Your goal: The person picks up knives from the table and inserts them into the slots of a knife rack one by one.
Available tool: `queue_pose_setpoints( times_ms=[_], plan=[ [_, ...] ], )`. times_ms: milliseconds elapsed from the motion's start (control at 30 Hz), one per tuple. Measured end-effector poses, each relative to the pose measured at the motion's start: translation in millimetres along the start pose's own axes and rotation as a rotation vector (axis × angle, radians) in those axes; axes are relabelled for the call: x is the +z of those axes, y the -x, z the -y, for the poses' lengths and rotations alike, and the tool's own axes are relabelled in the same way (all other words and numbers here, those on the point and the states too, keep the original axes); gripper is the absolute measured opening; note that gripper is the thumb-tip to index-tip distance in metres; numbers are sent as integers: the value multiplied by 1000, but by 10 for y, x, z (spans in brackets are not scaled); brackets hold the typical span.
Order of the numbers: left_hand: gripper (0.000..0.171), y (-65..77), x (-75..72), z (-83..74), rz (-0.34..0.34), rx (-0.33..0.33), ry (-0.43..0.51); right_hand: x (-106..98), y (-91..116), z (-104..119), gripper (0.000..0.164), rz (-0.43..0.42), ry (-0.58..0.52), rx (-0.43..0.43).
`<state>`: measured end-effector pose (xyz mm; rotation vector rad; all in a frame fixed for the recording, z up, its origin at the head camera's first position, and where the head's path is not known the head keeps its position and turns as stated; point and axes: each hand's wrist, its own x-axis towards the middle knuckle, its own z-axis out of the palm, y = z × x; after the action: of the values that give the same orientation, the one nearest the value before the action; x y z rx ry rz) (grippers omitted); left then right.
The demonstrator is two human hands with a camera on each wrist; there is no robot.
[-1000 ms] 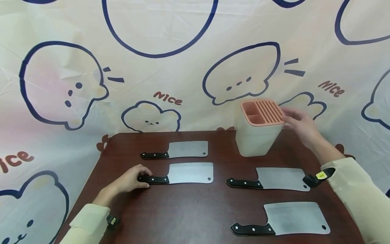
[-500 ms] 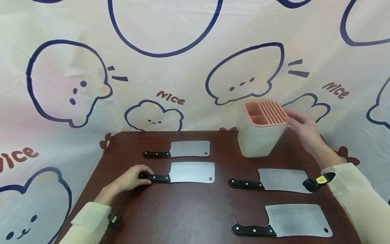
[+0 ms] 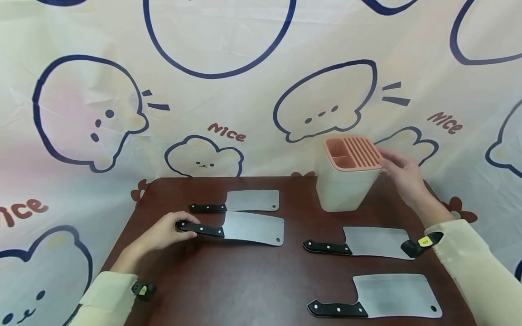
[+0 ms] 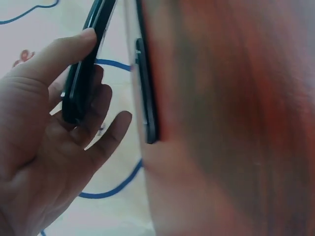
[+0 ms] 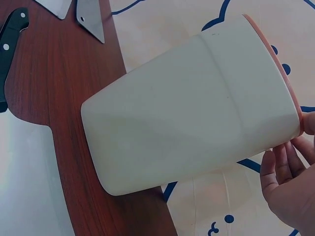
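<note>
The left hand (image 3: 170,229) is gripping a cleaver (image 3: 253,227) by its black handle, above the tabletop (image 3: 244,285); the right hand (image 3: 403,175) is pinching the rim of an upright knife holder (image 3: 346,192). Three other cleavers (image 3: 397,295) are lying nearby; behind, a backdrop (image 3: 236,104) is repeating "Nice."
</note>
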<state>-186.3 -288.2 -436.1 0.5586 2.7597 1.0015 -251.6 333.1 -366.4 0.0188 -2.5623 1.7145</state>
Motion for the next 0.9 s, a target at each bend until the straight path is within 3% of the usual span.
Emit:
queue_pose_setpoints(
  times_ms=[200, 433, 667, 900],
  plan=[
    [31, 7, -101, -170, -85, 21, 56, 21, -16, 17, 64, -9, -1, -13],
    [42, -37, -154, -392, -220, 99, 94, 19, 10, -1, 64, -10, -9, -5],
    [55, -125, -163, -650, -306, 234, 253, 17, 12, -12, 65, -3, -43, 4],
    [52, -263, -97, -896, -311, 284, 439, 25, 14, -17, 67, -7, -47, 17]
  ],
)
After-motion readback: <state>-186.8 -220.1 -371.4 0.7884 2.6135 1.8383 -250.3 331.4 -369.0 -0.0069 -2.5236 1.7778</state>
